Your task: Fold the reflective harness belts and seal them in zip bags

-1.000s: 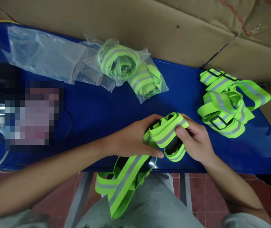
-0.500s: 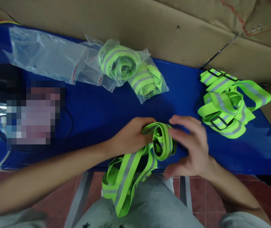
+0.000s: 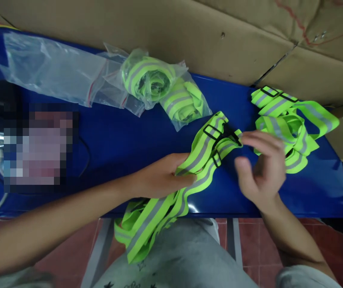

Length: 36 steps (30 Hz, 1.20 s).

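Note:
My left hand (image 3: 171,176) is closed around a lime-green reflective harness (image 3: 203,154) with grey stripes and black buckles. Its far end stretches up and right over the table, unrolled, and its looped lower part hangs over the table's front edge by my lap. My right hand (image 3: 263,166) is open just right of that far end, thumb and fingers apart. Its fingertips are close to the strap tip; whether they touch it I cannot tell. Beyond the right hand lies a loose heap of similar green webbing (image 3: 294,124) with black buckles.
Two rolled green harnesses in clear bags (image 3: 149,78) lie at the back middle of the blue table (image 3: 123,140). Flat clear zip bags (image 3: 51,68) are to their left. Cardboard boxes (image 3: 159,28) line the back. A blurred-out item (image 3: 39,148) and cables are at left.
The coiled end of the harness has come unrolled and now extends away from my left hand. My right hand has moved right and slightly up, off the coil.

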Tool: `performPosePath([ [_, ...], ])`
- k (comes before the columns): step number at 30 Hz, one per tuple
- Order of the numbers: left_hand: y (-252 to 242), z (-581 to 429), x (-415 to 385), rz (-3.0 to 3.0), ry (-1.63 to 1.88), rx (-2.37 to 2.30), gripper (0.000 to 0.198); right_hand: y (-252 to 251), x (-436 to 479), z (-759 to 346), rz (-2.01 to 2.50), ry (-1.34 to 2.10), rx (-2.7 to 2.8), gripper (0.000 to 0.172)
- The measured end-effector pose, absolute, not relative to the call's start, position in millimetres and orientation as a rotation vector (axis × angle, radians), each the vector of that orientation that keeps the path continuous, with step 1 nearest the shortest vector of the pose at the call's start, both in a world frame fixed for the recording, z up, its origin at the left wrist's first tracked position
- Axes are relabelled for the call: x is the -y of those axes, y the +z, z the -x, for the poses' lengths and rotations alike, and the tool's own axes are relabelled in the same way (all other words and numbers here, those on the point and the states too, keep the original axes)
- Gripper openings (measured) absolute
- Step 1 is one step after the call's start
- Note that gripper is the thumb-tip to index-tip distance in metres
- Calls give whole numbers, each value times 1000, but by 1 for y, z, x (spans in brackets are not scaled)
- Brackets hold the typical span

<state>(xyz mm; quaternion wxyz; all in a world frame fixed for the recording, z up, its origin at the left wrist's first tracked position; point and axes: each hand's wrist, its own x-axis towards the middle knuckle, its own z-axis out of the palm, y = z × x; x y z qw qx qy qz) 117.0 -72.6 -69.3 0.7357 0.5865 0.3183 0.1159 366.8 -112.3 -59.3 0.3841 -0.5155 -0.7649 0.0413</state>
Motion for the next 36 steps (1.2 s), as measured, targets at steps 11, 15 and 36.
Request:
performPosePath([
  [11,-70,-108,68,-1310,-63,-544,17,-76,99,-374,1520,26,2243,54],
  [15,-66,-105,68,-1393,-206,-489,26,-78,96,-382,1666,282,2080,60],
  [36,-87,-119,81,-2287,714,-788,43,-92,125,-350,1074,173,2428,39],
])
